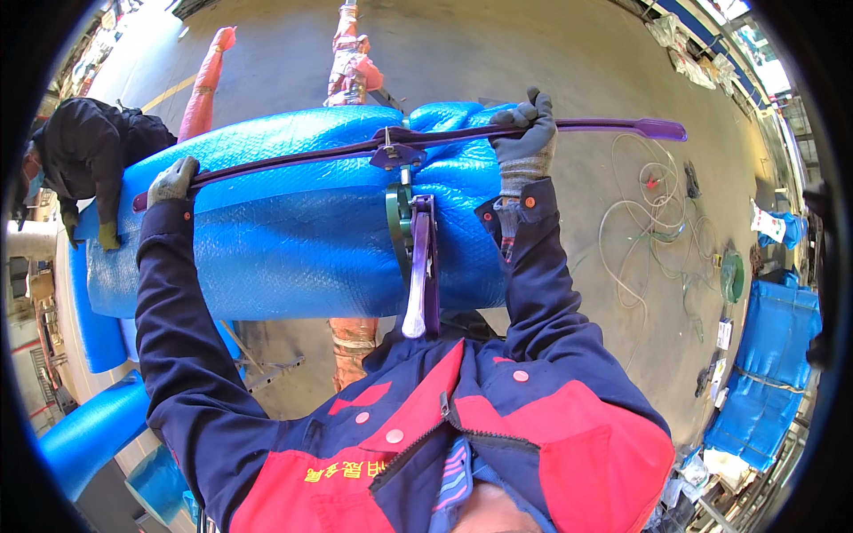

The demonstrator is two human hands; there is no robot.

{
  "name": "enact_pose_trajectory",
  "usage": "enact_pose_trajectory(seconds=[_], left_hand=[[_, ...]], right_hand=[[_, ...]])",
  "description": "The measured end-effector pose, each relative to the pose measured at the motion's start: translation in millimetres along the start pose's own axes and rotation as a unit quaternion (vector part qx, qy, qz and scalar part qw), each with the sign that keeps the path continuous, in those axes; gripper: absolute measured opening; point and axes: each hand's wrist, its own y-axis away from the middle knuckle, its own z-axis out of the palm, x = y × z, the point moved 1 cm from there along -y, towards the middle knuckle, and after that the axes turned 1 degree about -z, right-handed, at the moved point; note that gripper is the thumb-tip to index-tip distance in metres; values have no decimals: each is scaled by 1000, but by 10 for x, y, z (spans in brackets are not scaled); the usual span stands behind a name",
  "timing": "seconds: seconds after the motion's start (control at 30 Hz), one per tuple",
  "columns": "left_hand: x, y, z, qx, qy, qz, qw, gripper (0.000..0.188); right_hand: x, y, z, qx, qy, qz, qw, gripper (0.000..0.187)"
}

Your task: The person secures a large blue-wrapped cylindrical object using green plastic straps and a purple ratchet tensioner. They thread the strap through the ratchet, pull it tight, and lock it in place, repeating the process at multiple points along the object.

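Across the top of a large bundle wrapped in blue plastic sheeting (293, 258) lies a purple long-handled strap crimper (293, 163), its two handles spread almost into one line. My left hand (175, 180), gloved in grey, is closed round the left handle near its end. Farther right, my gloved right hand (529, 138) grips the other handle, whose flattened tip sticks out past the fist. The crimper's head sits mid-bundle, above a narrow strap. Just nearer to me, a green and purple lever tool (421, 258) rests against the bundle, touched by neither hand.
At the left, a co-worker in dark clothes (98, 151) bends over the bundle's end. Pink-wrapped supports (351, 67) extend beyond and under it. Loose hoses (653, 204) coil on the floor at right, near blue-wrapped packs (769, 355). Another blue roll (93, 435) lies lower left.
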Motion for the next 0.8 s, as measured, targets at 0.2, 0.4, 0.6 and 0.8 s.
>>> enact_pose_trajectory(seconds=[0.2, 0.4, 0.6, 0.8], left_hand=[[108, -118, 447, -16, 36, 27, 999, 25], [191, -101, 774, -5, 63, 9, 998, 26], [157, -251, 554, 22, 68, 23, 997, 26], [808, -511, -93, -43, -83, -39, 995, 79]], right_hand=[[142, -43, -329, 9, 55, -7, 998, 30], [161, -54, -546, -72, 62, -4, 995, 34], [149, -111, -678, -43, 14, 6, 999, 35], [163, -157, -788, 54, -34, -9, 998, 31]])
